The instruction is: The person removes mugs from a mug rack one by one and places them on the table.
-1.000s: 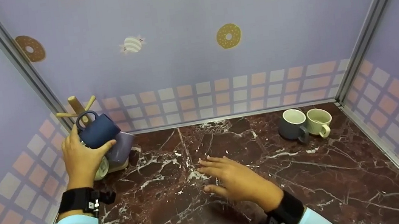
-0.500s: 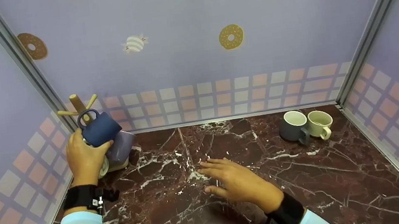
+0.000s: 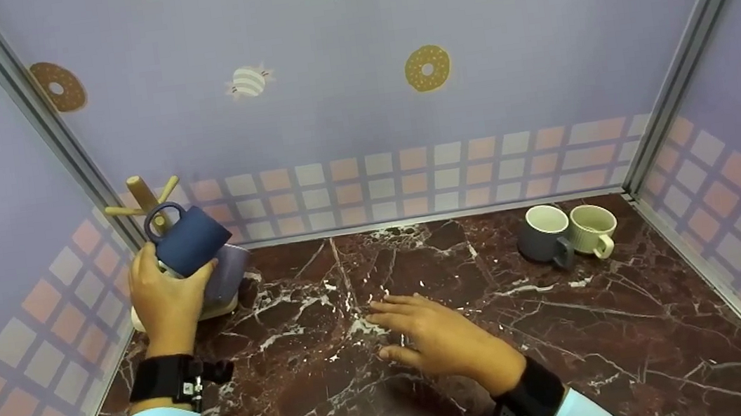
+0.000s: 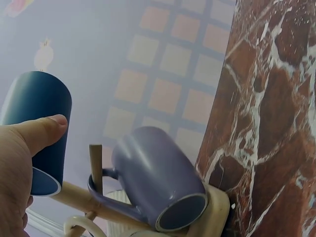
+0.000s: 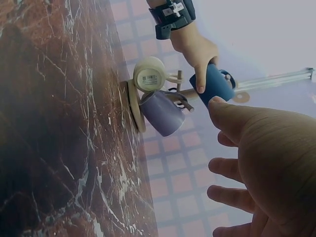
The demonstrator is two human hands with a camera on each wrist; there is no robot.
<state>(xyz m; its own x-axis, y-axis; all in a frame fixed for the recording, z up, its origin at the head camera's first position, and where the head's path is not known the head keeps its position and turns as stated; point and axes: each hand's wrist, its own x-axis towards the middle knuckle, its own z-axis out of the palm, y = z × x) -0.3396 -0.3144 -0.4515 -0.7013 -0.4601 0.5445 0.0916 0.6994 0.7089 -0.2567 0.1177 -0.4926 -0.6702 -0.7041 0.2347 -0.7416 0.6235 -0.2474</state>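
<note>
At the left rear of the surface (image 3: 338,403), a wooden mug rack (image 3: 141,192) stands near the corner of the walls. Blue mug (image 3: 194,240): held tilted in the left hand (image 3: 170,300), thumb on one side and the fingers wrapped on the other, gripping the body. Its handle loop points up toward the rack; from the head view it overlaps the post, and I cannot tell whether a peg passes through it.

Purple mug (image 4: 155,173): hung on the rack below the blue one and apart from it, tilted, a peg through its handle. Pale mug (image 5: 149,69): just beside the purple one, low on the rack, handle round a peg, label visible on its underside.

Right hand (image 3: 439,334): over the middle of the surface, palm down, fingers extended and spread, thumb apart from them.

Right rear: dark grey mug (image 3: 537,244), white inside, and pale green mug (image 3: 587,231), ribbed; both upright, side by side, handles toward the front. Surface is dark red-brown, with white veining.
</note>
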